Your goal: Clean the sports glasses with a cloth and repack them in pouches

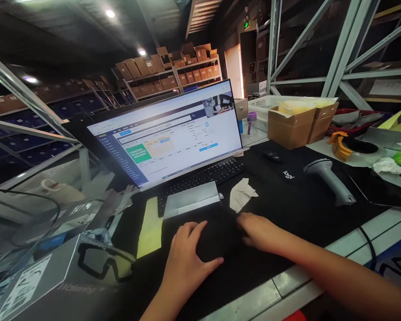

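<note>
Soft black pouch [217,238], matte, rounded, lies on black desk mat [297,209] on counter [287,285], btwn both hands. L hand [183,258] and R hand [259,232] each grip an end. Crumpled paper scrap [242,194] just behind.

A monitor [173,133] stands behind a keyboard [200,178] on a desk mat [304,209]. A barcode scanner [330,178] lies right of the keyboard, a phone [376,187] beside it, and cardboard boxes [300,120] behind. A printed box [53,281] lies at left.
</note>
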